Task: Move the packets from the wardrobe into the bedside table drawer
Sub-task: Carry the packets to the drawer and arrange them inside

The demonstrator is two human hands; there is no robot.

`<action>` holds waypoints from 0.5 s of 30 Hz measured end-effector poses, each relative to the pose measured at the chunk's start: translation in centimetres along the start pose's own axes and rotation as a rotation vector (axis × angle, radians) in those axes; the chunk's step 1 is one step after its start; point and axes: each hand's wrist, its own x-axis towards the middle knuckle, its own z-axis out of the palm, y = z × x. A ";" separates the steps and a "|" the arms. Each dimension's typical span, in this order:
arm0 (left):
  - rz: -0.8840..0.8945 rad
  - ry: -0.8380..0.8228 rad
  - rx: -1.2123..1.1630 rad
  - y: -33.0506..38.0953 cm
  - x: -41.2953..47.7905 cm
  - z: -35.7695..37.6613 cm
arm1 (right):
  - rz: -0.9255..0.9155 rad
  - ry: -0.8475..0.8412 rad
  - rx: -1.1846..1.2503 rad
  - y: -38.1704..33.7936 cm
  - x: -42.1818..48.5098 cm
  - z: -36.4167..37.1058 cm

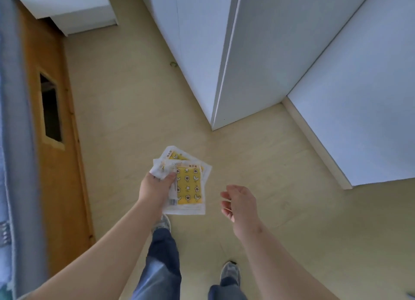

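My left hand [155, 188] grips a fanned bunch of white packets [190, 187] with yellow patterned fronts, thumb on top, held over the floor in front of me. To the right of the packets, my right hand [240, 202] hangs with loosely curled fingers and holds nothing. The white wardrobe [280, 52] stands ahead on the right with its doors closed. A white cabinet [74, 10], possibly the bedside table, sits at the top left; no open drawer shows.
A wooden bed frame [58, 142] with a dark cut-out and a blue-grey mattress edge [15, 120] runs along the left. A beige floor [125, 97] lies between bed and wardrobe. A white wall panel with skirting [359, 120] is on the right. My legs and shoes are below.
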 end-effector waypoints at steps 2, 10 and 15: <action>-0.020 0.021 0.048 -0.1 3.3 -0.8 | 0.045 0.011 -0.054 0.7 2.7 2.6; -0.111 0.041 0.072 -4.9 19.4 1.4 | 0.084 0.073 -0.284 5.1 17.8 9.8; -0.161 0.122 -0.027 -11.7 31.9 4.8 | 0.022 0.114 -0.478 10.6 31.1 12.7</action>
